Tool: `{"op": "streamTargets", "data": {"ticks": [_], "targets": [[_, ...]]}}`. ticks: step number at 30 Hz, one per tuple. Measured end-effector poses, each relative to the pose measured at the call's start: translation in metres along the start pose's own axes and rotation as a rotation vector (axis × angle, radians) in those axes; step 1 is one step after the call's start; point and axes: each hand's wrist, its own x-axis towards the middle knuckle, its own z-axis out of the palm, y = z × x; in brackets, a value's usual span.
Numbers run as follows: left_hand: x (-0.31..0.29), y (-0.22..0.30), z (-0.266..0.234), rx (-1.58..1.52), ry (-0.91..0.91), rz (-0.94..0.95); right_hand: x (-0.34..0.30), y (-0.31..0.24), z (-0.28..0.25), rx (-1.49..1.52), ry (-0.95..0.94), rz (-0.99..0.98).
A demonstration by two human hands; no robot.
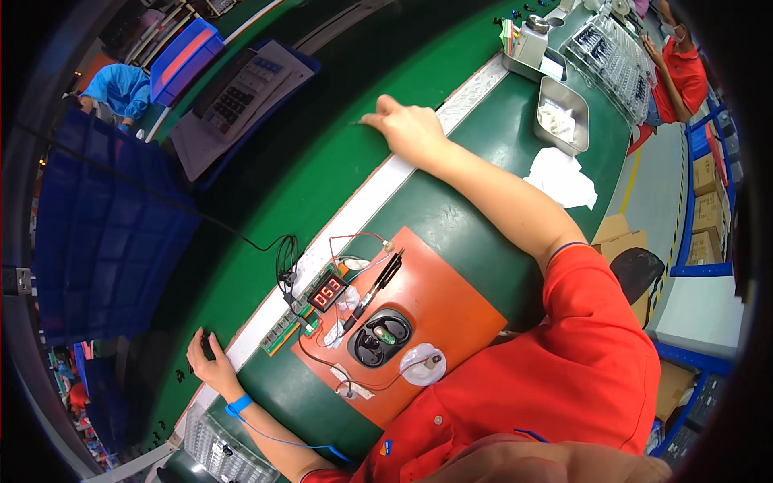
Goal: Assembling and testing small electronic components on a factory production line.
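At the left, over the edge of the green belt (322, 181), my left hand (213, 369) has its fingers bent around a small black part (208, 346). My right hand (411, 133) reaches far across the belt, its fingers curled together. A tiny dark tip shows at them, too small to name. Between my arms an orange mat (459, 302) lies on the green worktop. On it sits a black open earbud case (380, 338) with a small green piece in its middle. Beside the case are a black pen-like tool (378, 290) and a circuit board with a red digit display (328, 290).
Wires run over the mat to a white round pad (423, 365). A metal tray (561, 117) with white cloth and clear plastic trays (612, 60) stand at the upper right. Blue bins (105, 233) rise beyond the belt. A blue wrist strap (239, 404) trails a cord. Co-workers sit farther off.
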Motion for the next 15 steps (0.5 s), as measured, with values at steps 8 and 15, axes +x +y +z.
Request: {"op": "streamTargets", "data": {"ticks": [8, 15], "targets": [[-0.003, 0.005, -0.002, 0.063, -0.032, -0.046, -0.01, 0.009, -0.01, -0.054, 0.001, 0.07], [-0.001, 0.004, -0.003, 0.047, -0.033, -0.012, -0.017, 0.002, -0.012, -0.05, -0.048, 0.077]]}}
